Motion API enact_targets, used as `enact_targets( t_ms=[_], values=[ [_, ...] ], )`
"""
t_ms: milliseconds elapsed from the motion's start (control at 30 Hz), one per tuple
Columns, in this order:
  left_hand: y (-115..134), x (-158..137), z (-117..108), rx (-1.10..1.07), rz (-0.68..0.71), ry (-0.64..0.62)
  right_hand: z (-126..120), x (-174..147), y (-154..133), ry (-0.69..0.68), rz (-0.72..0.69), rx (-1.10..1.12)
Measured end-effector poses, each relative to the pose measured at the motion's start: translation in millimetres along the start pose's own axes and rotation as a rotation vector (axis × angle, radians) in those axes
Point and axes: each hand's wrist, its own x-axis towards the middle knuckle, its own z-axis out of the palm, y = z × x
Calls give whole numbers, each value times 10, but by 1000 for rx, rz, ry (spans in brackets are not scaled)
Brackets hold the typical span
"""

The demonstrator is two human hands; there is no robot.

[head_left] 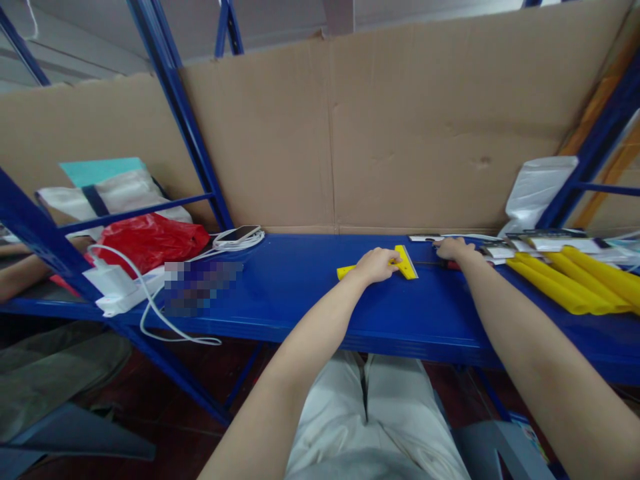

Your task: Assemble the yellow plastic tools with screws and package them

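Note:
A yellow scraper (407, 262) with a T-shaped head and a pale blade edge lies on the blue shelf. My left hand (377, 265) is closed around its handle, whose yellow end sticks out on the left. Further right, my right hand (454, 249) has its fingers bent together low over the shelf, beside a flat white strip (425, 238). What those fingers hold is too small to make out. Partly under this hand lies a screwdriver (453, 265) with a red and black handle and a thin shaft pointing left.
Several yellow handles or sleeves (575, 280) lie at the right, with packaged pieces (540, 241) behind them. At the left are a phone (240, 234), white cables, a power strip (125, 297) and a red bag (150, 240). Cardboard (400, 133) backs the shelf. Another person's arm (25, 273) shows far left.

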Motion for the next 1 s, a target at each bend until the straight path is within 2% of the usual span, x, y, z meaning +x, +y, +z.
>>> enact_targets(
  t_ms=[100, 233, 333, 467, 600, 700, 867, 1000],
  values=[
    [-2, -1, 3, 6, 11, 7, -82, -89, -109, -86, 81, -93],
    [-5, -2, 9, 5, 13, 18, -142, -173, -206, -20, -18, -181],
    [2, -4, 6, -2, 12, 17, -146, -164, -227, -10, -8, -152],
    [6, -1, 2, -14, 24, 11, -136, -104, -207, -142, 1, 23],
    [-3, 8, 8, -12, 23, 22, -167, -123, -222, -87, -25, 195],
    [-12, 11, 16, -11, 27, 39, -241, -216, -312, -41, -64, 403],
    [-14, 6, 14, -29, 23, 57, -340, -411, -558, -102, -171, 738],
    [2, -1, -7, -54, 25, 74, -310, -475, -701, -133, -232, 774]
  ],
)
